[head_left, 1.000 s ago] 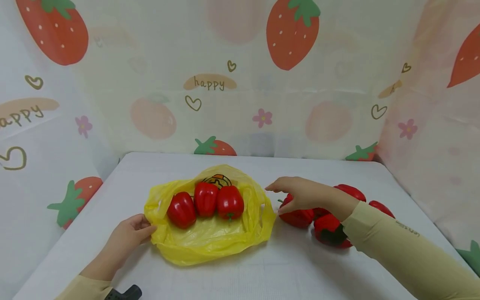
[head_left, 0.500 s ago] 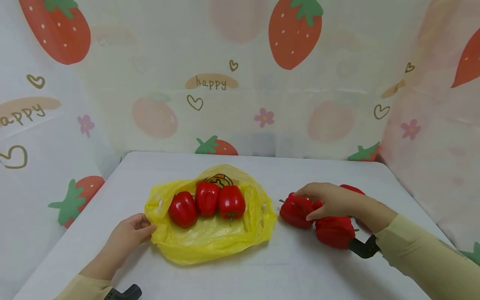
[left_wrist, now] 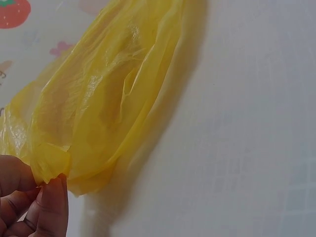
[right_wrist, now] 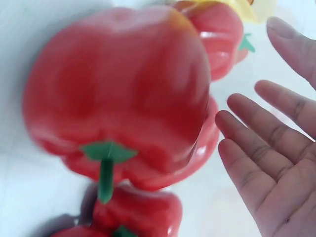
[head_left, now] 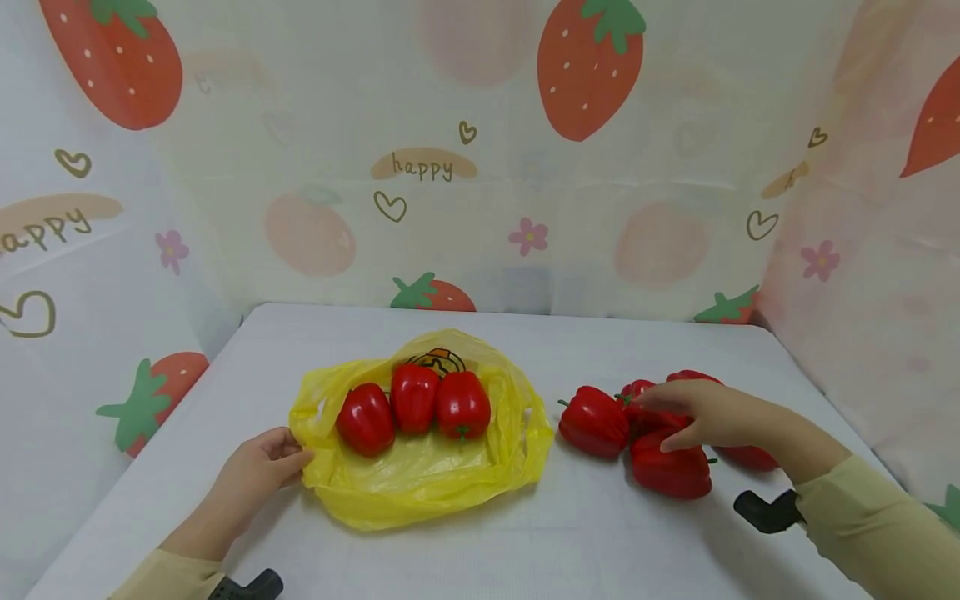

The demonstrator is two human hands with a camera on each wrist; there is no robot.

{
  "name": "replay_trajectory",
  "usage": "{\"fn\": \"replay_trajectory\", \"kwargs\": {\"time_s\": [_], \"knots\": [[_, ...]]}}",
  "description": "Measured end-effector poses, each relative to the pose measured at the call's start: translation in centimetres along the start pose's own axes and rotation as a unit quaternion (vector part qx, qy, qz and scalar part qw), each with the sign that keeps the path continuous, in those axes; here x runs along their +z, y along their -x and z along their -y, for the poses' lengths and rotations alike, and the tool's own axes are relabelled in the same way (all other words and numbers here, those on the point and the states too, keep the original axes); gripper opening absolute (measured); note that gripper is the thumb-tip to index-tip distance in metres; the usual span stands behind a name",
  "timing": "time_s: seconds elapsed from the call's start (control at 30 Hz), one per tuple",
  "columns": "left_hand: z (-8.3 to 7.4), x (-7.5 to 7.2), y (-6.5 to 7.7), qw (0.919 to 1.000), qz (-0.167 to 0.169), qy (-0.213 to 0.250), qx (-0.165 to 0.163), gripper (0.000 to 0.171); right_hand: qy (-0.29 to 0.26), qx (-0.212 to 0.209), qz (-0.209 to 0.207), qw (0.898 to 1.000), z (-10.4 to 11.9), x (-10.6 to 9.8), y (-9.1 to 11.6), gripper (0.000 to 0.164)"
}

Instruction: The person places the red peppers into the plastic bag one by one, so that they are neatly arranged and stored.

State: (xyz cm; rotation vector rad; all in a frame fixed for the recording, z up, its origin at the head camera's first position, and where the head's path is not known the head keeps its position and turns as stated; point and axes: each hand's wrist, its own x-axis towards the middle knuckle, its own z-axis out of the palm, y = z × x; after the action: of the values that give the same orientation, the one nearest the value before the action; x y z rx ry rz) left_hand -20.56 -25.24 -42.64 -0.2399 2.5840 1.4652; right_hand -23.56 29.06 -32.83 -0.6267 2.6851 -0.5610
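A yellow plastic bag (head_left: 401, 475) lies spread open on the table, with three red bell peppers (head_left: 365, 419) inside. My left hand (head_left: 255, 471) pinches the bag's left edge. In the left wrist view, thumb and fingers (left_wrist: 53, 202) meet on a fold of yellow plastic (left_wrist: 98, 108). My right hand (head_left: 712, 417) hovers over a cluster of several loose red bell peppers (head_left: 595, 422) at the right. Its fingers are spread and hold nothing. The right wrist view shows a large bell pepper (right_wrist: 118, 89) with a green stem beside those extended fingers (right_wrist: 252, 173).
Everything lies on a white-covered table (head_left: 495, 550). Behind and beside it hang cloth walls with a strawberry print (head_left: 588, 71). Black wrist-worn devices (head_left: 767, 511) show near both sleeves.
My right hand has swept rightward from beside the bag, over the loose bell peppers, to the farther ones. The left hand and the bag have stayed in place.
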Motion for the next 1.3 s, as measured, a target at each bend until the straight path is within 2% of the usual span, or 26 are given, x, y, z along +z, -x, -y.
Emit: {"fn": "replay_trajectory", "kwargs": {"time_s": [0.2,0.47,0.63,0.77,0.93,1.07,1.3], "knots": [[0.0,0.0,0.0,1.0000,-0.001,-0.002,0.003,0.039,-0.019,0.020,0.008,1.000,-1.0,-0.1,0.8,0.063],[0.0,0.0,0.1,0.9999,-0.005,0.002,0.009,0.036,-0.052,0.017,0.020,0.998,-2.2,0.0,1.4,0.063],[0.0,0.0,0.1,0.9999,-0.004,0.005,0.012,0.036,-0.071,0.020,0.028,0.997,-2.3,0.2,1.7,0.068],[0.0,0.0,0.2,0.9999,-0.004,0.006,0.012,0.037,-0.065,0.027,0.026,0.997,-2.4,0.4,1.9,0.068],[-0.1,-0.1,0.3,0.9999,-0.003,0.003,0.011,0.037,-0.065,0.057,0.028,0.996,-2.4,0.5,2.3,0.069],[-0.1,-0.1,0.3,0.9999,-0.002,0.003,0.012,0.036,-0.081,0.070,0.038,0.993,-2.5,0.8,2.5,0.070],[-0.2,0.0,0.3,1.0000,0.000,0.002,0.008,0.037,-0.127,0.066,0.054,0.988,-3.1,1.3,2.7,0.078]]}}
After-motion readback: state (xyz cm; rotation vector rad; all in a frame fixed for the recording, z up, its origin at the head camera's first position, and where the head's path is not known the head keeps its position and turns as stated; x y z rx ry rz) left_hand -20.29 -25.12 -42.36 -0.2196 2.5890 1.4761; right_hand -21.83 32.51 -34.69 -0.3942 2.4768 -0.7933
